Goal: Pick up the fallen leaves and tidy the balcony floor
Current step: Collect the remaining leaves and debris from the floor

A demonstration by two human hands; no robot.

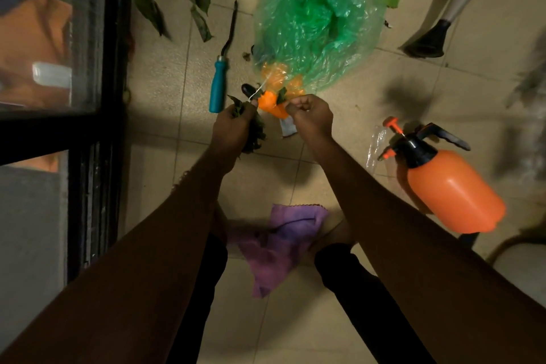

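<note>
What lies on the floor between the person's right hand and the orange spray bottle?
In the head view, a crumpled clear plastic wrapper lies between the right hand and the orange spray bottle, close beside the bottle's nozzle.

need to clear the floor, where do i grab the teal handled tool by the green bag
Grip the teal-handled tool by its thick handle, coming from above: it lies flat on the tiles with the handle end nearest you and the thin dark shaft pointing away.
</note>
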